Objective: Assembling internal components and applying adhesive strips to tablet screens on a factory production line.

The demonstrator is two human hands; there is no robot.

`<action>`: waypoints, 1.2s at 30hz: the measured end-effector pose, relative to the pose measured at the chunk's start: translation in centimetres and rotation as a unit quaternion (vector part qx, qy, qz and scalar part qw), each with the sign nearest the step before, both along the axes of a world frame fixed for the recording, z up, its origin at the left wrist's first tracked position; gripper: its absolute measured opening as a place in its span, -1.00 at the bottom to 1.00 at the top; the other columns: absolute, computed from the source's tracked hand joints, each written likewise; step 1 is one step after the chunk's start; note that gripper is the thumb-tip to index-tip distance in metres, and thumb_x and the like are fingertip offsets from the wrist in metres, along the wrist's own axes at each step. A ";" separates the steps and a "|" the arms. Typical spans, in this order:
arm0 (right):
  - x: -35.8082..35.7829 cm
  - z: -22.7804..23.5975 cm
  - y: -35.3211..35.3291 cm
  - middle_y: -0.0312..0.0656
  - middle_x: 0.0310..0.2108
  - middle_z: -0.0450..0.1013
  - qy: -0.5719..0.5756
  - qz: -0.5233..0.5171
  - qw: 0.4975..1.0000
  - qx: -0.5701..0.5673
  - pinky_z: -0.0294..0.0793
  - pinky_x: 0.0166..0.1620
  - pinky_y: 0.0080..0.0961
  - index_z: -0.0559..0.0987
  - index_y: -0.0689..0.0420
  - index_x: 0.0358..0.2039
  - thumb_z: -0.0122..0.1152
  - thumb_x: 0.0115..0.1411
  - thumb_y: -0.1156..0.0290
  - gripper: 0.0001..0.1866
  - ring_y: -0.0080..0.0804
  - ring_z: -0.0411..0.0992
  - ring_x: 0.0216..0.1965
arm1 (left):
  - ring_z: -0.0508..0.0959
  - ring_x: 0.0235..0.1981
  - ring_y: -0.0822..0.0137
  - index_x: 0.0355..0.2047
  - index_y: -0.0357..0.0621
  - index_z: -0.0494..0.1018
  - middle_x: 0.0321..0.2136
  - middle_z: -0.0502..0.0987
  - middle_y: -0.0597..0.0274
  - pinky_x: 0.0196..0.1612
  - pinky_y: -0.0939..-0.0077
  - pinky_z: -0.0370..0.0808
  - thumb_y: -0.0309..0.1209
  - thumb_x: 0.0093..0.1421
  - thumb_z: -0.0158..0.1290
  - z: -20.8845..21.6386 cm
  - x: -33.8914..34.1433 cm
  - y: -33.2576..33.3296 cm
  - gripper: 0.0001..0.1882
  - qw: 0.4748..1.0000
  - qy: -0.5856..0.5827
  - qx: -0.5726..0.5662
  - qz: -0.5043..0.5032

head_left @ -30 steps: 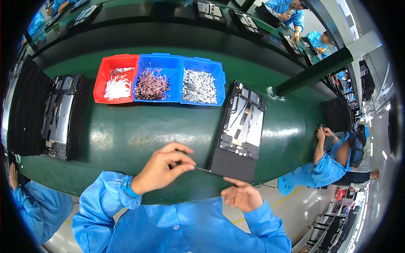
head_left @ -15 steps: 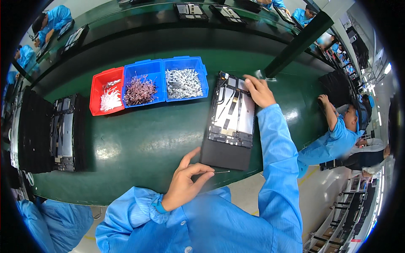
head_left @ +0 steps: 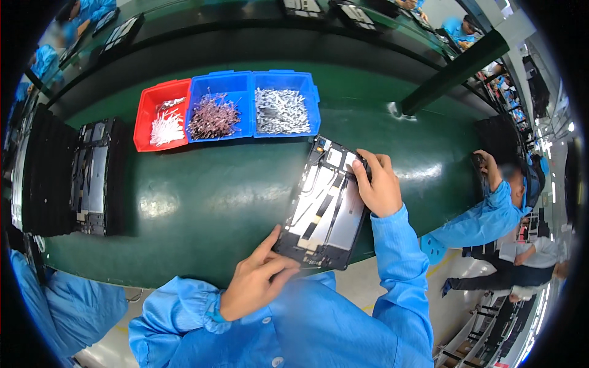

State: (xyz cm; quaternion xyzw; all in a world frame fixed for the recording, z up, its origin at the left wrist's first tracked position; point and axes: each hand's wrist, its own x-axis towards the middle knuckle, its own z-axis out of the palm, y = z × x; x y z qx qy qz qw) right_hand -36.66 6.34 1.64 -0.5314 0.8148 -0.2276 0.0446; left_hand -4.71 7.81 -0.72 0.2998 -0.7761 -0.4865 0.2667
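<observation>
An opened tablet, its silver plates, black strips and circuit parts showing, lies aslant near the bench's front edge. My right hand grips its upper right side, thumb on top and fingers along the edge. At the tablet's lower left corner is my left hand, index finger against the edge. Between the thumb and fingers of that hand is a thin short cable, only faintly visible by the lower edge.
Beyond the tablet stand a red bin of white pieces and two blue bins of small cables. Opened tablets are stacked at left. A dark green post rises at back right; a co-worker sits at right.
The tablet has come nearer to me and tilted, its lower end swung left. The dark slab beneath it no longer shows. My left hand with the cable now meets the tablet's lower edge.
</observation>
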 end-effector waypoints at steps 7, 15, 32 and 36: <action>6.3 -0.8 -1.7 0.12 0.01 0.35 -0.056 0.122 0.991 0.010 0.58 -0.14 -0.07 0.48 0.10 0.14 0.21 0.28 0.18 -0.54 0.17 0.55 -0.26 | 0.71 -0.37 0.23 -0.34 -0.07 0.66 0.20 0.40 -0.32 -0.29 0.39 0.64 -0.49 0.10 0.32 3.8 6.7 0.5 -0.90 0.991 -0.126 -0.051 -0.007; 10.0 -0.5 -4.5 0.05 -0.04 0.39 -0.035 0.215 0.976 0.025 0.60 -0.33 -0.03 0.51 0.11 0.05 0.14 0.33 0.16 -0.62 0.10 0.56 -0.40 | 0.67 -0.37 0.12 -0.32 -0.04 0.67 0.14 0.49 -0.22 -0.24 0.32 0.60 -0.46 0.12 0.30 4.4 5.8 -6.6 -0.90 0.985 -0.125 0.088 0.082; 12.2 2.3 -3.9 -0.13 -0.11 0.52 -0.217 0.324 0.913 -0.117 0.51 -0.49 -0.46 0.61 0.18 -0.06 0.42 0.15 0.38 -0.65 -0.38 0.53 -0.51 | 0.61 -0.21 0.31 -0.28 -0.22 0.67 -0.36 0.61 0.13 -0.16 0.47 0.54 -0.60 0.15 0.26 2.8 4.7 -9.6 -0.88 0.988 0.044 0.061 0.134; 14.5 0.8 -3.7 -0.13 -0.23 0.57 -0.277 0.364 0.879 -0.134 0.48 -0.50 -0.55 0.64 0.21 -0.14 0.44 0.12 0.49 -0.72 -0.51 0.49 -0.54 | 0.62 -0.28 0.29 -0.29 -0.24 0.67 -0.33 0.62 0.14 -0.18 0.46 0.54 -0.61 0.14 0.27 2.7 4.3 -9.3 -0.88 0.990 0.059 0.036 0.120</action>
